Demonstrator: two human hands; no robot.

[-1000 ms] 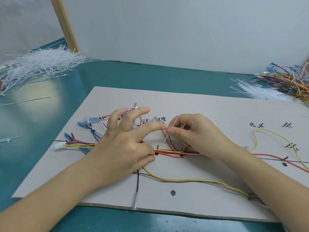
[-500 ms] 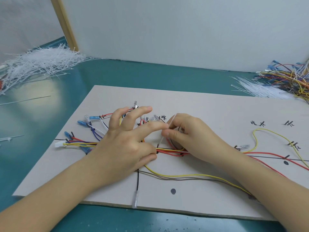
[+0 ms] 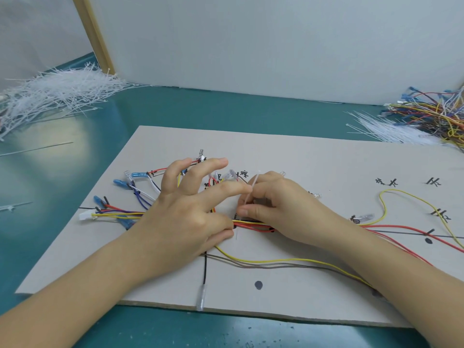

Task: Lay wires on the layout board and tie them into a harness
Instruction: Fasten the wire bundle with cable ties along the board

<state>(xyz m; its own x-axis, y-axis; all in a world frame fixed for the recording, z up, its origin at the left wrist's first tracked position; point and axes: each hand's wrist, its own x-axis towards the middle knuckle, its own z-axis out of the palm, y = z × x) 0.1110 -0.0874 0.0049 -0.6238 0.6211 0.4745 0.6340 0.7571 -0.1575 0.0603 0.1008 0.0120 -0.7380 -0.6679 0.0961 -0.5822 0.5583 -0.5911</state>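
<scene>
- Right hand (image 3: 278, 209): fingers curled, pinching a thin white cable tie (image 3: 251, 189) that stands nearly upright just beyond its fingertips.
- Left hand (image 3: 185, 209): fingers spread wide, index tip meeting the tie; heel and thumb press the wire bundle (image 3: 251, 224).
- Bundle runs left-right beneath both hands, across the tie; right hand nearer the tie's tail.
- Wires: slim, glossy, red, yellow, black; flexible.
- Layout board (image 3: 301, 156): flat matte grey card under both hands.
- Loose ties (image 3: 55, 96) heaped far left of the left hand.

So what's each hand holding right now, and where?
Right hand pinches the white cable tie near its lower end; left hand presses the wire bundle.
</scene>
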